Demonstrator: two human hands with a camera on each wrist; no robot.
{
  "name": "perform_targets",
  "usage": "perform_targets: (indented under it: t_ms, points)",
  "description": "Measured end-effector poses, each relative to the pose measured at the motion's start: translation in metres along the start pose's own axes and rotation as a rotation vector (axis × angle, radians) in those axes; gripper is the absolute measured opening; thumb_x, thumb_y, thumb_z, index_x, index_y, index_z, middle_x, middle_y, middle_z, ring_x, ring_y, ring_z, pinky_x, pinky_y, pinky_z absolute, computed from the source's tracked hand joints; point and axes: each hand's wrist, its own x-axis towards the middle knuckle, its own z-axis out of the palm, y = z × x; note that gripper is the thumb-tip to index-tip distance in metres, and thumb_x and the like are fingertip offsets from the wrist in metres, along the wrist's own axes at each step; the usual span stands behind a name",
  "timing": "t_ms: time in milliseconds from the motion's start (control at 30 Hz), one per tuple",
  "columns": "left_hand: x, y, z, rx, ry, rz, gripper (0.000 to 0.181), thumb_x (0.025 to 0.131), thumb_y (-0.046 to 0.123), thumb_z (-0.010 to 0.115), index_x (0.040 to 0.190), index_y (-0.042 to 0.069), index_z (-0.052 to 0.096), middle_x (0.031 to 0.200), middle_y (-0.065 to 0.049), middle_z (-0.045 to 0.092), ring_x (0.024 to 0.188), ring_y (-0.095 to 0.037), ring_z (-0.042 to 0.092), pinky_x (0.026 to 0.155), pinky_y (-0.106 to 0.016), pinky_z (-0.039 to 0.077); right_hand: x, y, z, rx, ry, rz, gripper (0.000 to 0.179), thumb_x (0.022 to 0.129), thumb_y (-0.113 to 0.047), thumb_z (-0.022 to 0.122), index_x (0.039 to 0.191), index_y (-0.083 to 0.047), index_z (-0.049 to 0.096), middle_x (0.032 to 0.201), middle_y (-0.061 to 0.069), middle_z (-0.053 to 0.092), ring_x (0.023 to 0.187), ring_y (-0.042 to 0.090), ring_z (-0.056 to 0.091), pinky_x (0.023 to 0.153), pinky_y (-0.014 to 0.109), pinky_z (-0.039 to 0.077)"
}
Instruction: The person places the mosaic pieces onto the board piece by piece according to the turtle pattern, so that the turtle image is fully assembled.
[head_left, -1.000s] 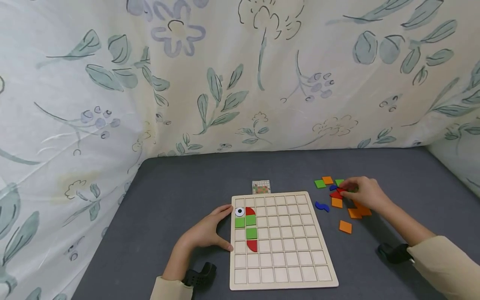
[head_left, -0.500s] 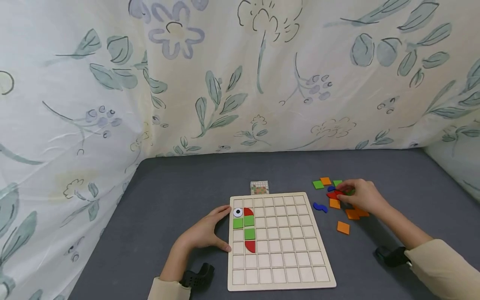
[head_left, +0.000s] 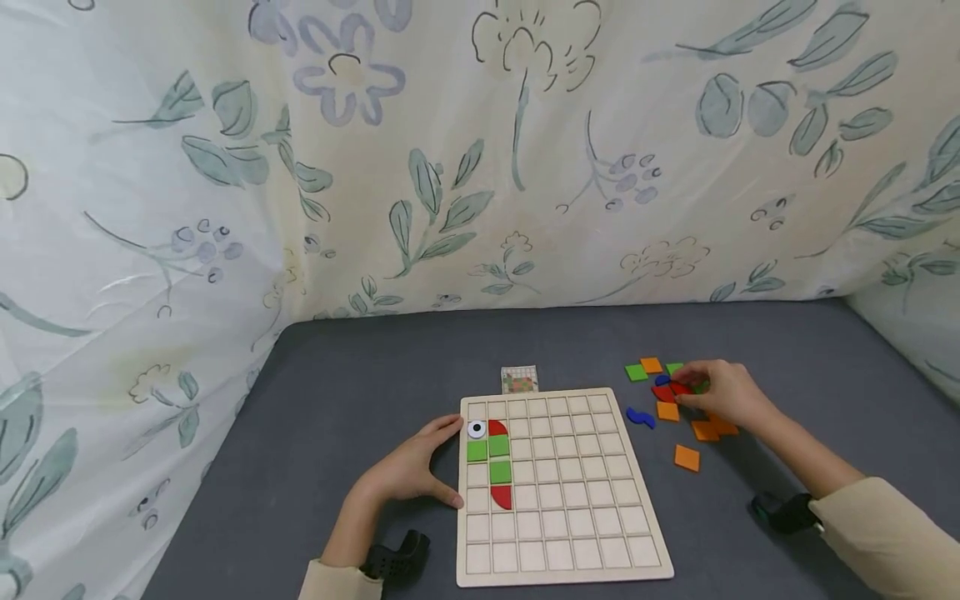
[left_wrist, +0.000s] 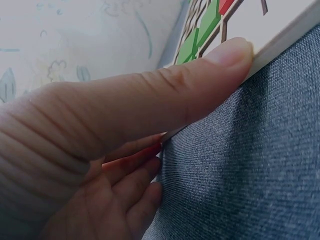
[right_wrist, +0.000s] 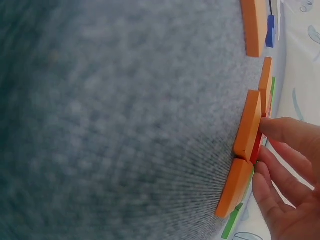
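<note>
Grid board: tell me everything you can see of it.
The grid board is pale and wooden-looking, with rounded corners and thin lines marking out cells. It lies flat on a dark grey, cloth-like surface. Its left column holds a round eye piece above a green piece; the next holds, far to near, red, green, green and red pieces. The left hand touches its left edge. A small printed card lies at its far edge; contact is unclear.

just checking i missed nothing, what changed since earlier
Little: the right hand spread slightly at the loose red pieces, its thumb shifting nearer the person; no pick-up or release shows. The left hand stays at the left edge of the board, placed pieces unchanged.
</note>
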Motion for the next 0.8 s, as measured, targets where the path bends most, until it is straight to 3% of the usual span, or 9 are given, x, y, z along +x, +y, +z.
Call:
perform_targets:
  t_ms: [333,633,800]
  points:
    - [0.001,-0.001,0.001,-0.004,0.002,0.0,0.105,0.06,0.026,0.087,0.145,0.004,0.028,0.15,-0.012,0.024,0.136,-0.033,0.024,0.101,-0.052,0.03,0.0,0.0,-0.01,0.039,-0.016,-0.021,0.027,0.076,-0.009,0.074,0.099,0.003,0.067,0.091,0.017,0.067,0.081,0.031,0.063,0.069,0.044,0.052]
    - [0.001,-0.003,0.003,-0.01,0.004,0.0,0.106,0.06,0.026,0.087,0.145,0.005,0.029,0.15,-0.01,0.024,0.136,-0.032,0.024,0.101,-0.052,0.03,0.001,0.0,-0.03,0.063,-0.212,-0.148,0.026,0.076,-0.009,0.074,0.1,-0.003,0.067,0.097,0.009,0.067,0.086,0.026,0.062,0.073,0.039,0.053]
    - [0.0,-0.003,0.002,-0.013,0.009,0.003,0.105,0.06,0.026,0.088,0.145,0.005,0.029,0.15,-0.01,0.024,0.136,-0.032,0.024,0.101,-0.052,0.03,0.003,-0.002,-0.036,0.072,-0.257,-0.173,0.027,0.077,-0.011,0.074,0.102,-0.004,0.067,0.1,0.009,0.067,0.088,0.026,0.062,0.075,0.04,0.052]
